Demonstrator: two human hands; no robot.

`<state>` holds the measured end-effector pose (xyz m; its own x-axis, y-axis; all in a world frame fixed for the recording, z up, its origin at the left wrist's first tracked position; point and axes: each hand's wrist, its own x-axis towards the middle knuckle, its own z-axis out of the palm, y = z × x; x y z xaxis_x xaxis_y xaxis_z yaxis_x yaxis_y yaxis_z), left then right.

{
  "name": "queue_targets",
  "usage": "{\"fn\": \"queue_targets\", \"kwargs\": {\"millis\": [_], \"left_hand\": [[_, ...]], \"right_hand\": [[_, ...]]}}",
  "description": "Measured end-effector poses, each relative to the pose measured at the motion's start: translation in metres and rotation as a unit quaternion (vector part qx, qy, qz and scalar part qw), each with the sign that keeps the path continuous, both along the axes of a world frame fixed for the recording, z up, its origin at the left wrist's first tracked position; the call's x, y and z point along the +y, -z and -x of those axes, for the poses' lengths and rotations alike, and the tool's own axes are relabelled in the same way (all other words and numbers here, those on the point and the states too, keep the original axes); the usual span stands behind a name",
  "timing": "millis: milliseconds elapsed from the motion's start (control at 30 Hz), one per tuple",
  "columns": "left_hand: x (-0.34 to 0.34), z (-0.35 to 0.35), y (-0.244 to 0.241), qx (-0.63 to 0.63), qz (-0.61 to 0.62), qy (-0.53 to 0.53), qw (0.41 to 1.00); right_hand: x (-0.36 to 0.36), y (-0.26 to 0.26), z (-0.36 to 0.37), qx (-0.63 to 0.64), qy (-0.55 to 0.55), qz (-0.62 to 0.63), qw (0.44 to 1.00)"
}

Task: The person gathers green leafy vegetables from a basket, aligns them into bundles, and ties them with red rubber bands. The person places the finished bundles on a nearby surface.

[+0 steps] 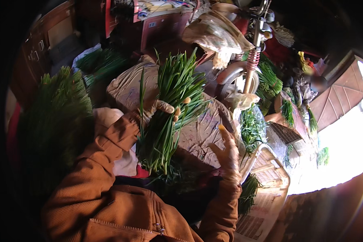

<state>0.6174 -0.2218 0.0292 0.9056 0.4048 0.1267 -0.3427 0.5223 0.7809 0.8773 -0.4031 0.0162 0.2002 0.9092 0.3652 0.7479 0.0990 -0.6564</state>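
Observation:
A thick bundle of long, flat green leaves, probably garlic chives point(177, 80), is gripped in my left hand point(160, 109) above a cloth-covered surface point(196, 142). Its cut stem ends point down toward my lap, and the leaf tips fan out away from me. The fingers of my left hand wrap around the middle of the bundle. To the right, my right hand point(227, 151) is raised with thumb and fingers apart, and nothing is in it. A thin translucent glove appears to cover it.
Large stacks of green bundles point(57, 115) stand at the left. A white sack point(86, 56) holds more greens. A plastic crate point(264, 193) lies at the right. Beyond the surface stands a wheeled vehicle's front fork point(252, 60). Another person point(305, 87) is farther off, near the bright doorway.

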Motion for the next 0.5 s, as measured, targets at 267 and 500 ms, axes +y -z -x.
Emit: {"fn": "queue_targets", "kwargs": {"millis": [267, 500], "left_hand": [[-0.034, -0.041, -0.014, 0.056, -0.054, 0.089, 0.993], [-0.04, -0.018, -0.019, 0.093, 0.047, 0.026, 0.994]], "right_hand": [[0.076, 0.015, 0.038, 0.258, -0.137, 0.041, 0.955], [0.056, -0.022, -0.071, 0.1, 0.064, -0.093, 0.989]]}}
